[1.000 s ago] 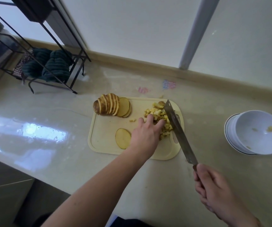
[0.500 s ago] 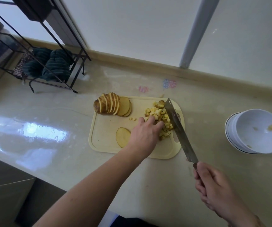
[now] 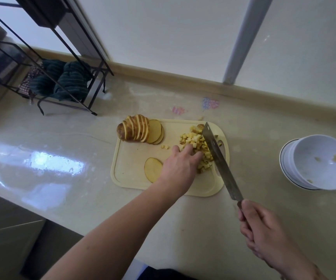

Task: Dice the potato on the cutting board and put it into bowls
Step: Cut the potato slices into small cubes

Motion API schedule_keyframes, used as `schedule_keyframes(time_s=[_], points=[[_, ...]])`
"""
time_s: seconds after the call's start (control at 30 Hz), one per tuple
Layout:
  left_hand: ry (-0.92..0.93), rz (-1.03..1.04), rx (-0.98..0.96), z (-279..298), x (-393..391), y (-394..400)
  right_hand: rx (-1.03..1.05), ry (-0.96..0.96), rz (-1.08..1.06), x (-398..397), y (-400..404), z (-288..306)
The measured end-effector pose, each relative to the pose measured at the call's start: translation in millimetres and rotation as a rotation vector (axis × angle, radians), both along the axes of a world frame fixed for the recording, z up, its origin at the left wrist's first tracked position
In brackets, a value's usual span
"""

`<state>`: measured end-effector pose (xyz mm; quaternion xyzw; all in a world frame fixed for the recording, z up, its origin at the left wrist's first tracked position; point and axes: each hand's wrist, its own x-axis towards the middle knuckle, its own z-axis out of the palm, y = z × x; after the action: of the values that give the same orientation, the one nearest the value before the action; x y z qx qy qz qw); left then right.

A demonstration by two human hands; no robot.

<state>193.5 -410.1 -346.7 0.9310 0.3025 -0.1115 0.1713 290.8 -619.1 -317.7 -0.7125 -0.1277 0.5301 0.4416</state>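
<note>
Step in hand looks like gathering dice vs the blade for a scoop: sweep w/ flat fingers, keep fingertips off the edge, blade low on the cutting board point(image 3: 130, 158). L to R: sliced potato point(image 3: 136, 131) at board's far left, one loose slice point(image 3: 153, 169) nearer, diced pile point(image 3: 196, 147) at right. Left hand point(image 3: 180, 164) spread, fingers fairly straight, pressing into the pile, gripping nothing. Knife point(image 3: 219, 160) just beside the pile; right hand point(image 3: 264, 229) wrapped round its handle. Bowls point(image 3: 323, 161) stacked far right, well apart.

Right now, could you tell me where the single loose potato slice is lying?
The loose potato slice lies flat on the cutting board, near its front-left, just left of the left hand.
</note>
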Motion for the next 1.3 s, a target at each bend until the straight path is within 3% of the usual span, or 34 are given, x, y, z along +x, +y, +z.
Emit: schedule_keyframes(time_s=[0.33, 0.53, 0.67, 0.77, 0.87, 0.97, 1.1, 1.3], points=[[-0.066, -0.024, 0.017, -10, -6, 3, 0.015, 0.03, -0.003, -1, 2, 1], [-0.414, 0.069, 0.059, -35, -14, 5, -0.005, -0.004, -0.008, 0, 0, 1], [-0.659, 0.151, -0.083, -34, -9, 8, -0.009, -0.009, -0.003, 0, -2, 0], [-0.724, 0.151, -0.181, -28, -3, 13, -0.005, 0.018, -0.005, -1, -2, 1], [-0.754, 0.14, -0.148, -26, -11, 17, 0.0, 0.018, -0.011, -2, -1, 1], [-0.725, 0.059, -0.073, -28, -38, 26, -0.002, 0.015, -0.025, -2, -2, 1], [-0.437, -0.215, 0.147, -38, -63, 38, -0.01, -0.004, -0.027, -3, -3, 1], [-0.368, -0.132, 0.188, -52, -50, 50, -0.009, 0.017, 0.004, -2, -4, 1]])
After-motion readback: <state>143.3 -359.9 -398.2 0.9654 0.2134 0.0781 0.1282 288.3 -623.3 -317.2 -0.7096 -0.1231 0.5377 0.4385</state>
